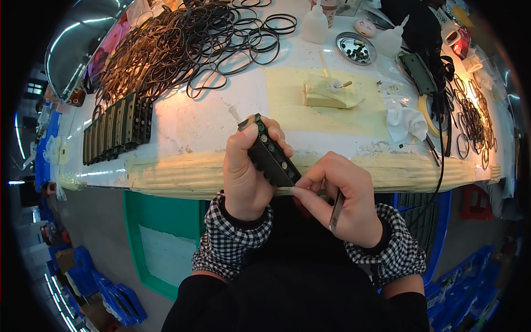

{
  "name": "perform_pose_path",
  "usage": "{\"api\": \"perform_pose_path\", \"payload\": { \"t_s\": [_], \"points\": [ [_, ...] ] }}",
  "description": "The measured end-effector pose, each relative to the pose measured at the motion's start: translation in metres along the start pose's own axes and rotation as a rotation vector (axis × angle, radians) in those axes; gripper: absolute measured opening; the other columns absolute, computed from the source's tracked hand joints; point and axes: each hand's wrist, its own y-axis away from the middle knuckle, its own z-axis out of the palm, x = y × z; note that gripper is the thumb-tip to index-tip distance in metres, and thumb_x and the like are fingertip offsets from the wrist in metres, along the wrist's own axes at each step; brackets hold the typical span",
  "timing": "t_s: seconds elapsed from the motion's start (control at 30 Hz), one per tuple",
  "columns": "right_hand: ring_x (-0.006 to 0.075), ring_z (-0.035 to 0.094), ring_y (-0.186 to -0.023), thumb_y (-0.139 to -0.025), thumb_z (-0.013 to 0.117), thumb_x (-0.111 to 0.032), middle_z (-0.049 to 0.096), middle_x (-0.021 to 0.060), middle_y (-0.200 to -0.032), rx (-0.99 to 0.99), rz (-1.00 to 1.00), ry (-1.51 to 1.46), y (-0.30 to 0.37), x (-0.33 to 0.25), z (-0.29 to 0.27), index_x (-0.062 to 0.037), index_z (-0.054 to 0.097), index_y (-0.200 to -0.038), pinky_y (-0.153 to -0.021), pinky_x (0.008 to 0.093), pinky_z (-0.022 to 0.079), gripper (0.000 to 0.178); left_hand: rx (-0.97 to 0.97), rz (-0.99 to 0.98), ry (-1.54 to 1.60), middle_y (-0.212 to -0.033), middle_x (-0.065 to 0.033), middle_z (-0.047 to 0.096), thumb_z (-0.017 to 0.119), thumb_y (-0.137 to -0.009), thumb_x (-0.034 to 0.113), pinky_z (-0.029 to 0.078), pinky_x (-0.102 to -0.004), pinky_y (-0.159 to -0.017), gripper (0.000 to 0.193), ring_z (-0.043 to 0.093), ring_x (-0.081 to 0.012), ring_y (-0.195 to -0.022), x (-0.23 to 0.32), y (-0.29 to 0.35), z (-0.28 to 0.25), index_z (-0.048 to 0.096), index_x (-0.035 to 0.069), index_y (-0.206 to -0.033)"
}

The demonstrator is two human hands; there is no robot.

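Over the table's near edge, my left hand [246, 171] is closed round a dark green rectangular housing [271, 157], tilted with its far end to the left. Small round parts line one long side of it. The thumb and index finger of my right hand [351, 193] pinch at the housing's near lower corner; whether something tiny is between them is hidden. A slim metal tool, apparently tweezers [336, 210], is tucked in that same hand, pointing down. Several similar green housings [117, 130] stand in a row at the left of the table.
Black rubber rings [171, 47] lie heaped at far left, more [470, 119] at far right. Across the back are a squeeze bottle [315, 26] and a metal dish [373, 55] of small dark parts. A yellow block [322, 98] sits mid-table. Below is a green bin [131, 227].
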Motion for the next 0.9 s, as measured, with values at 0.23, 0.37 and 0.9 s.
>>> {"api": "perform_pose_path", "payload": {
  "t_s": [0.23,0.37,0.9],
  "points": [
    [0.0190,0.058,-0.060,-0.075,0.074,0.000,0.058,0.0069,-0.077,0.085,-0.169,0.159,-0.004,-0.001,0.002,-0.0048,0.067,-0.094,-0.051,0.0290,0.046,0.022,-0.069,-0.102,0.227,-0.089,-0.0021,0.051,0.055,-0.091,0.023,0.049,-0.0282,-0.076,0.020,0.048,-0.0144,-0.083,0.008,-0.005,-0.006,0.057,0.006,-0.102],
    [0.0216,0.060,-0.061,-0.073,0.077,-0.005,0.060,0.0069,-0.080,0.146,-0.346,0.291,0.001,0.010,0.006,-0.0056,0.068,-0.097,-0.050,0.0312,0.047,0.026,-0.105,-0.178,0.381,-0.091,-0.0016,0.052,0.056,-0.091,0.021,0.049,-0.0278,-0.078,0.020,0.047,-0.0148,-0.084,0.009,-0.008,-0.010,0.058,0.006,-0.102],
    [0.0197,0.057,-0.058,-0.069,0.073,0.002,0.059,0.0058,-0.080,0.187,-0.293,0.220,-0.001,0.008,0.007,-0.0043,0.068,-0.088,-0.052,0.0293,0.047,0.021,0.059,-0.055,0.228,-0.091,-0.0046,0.055,0.056,-0.092,0.021,0.051,-0.0297,-0.079,0.019,0.051,-0.0155,-0.082,0.007,-0.002,0.003,0.057,0.005,-0.101]
  ]
}}
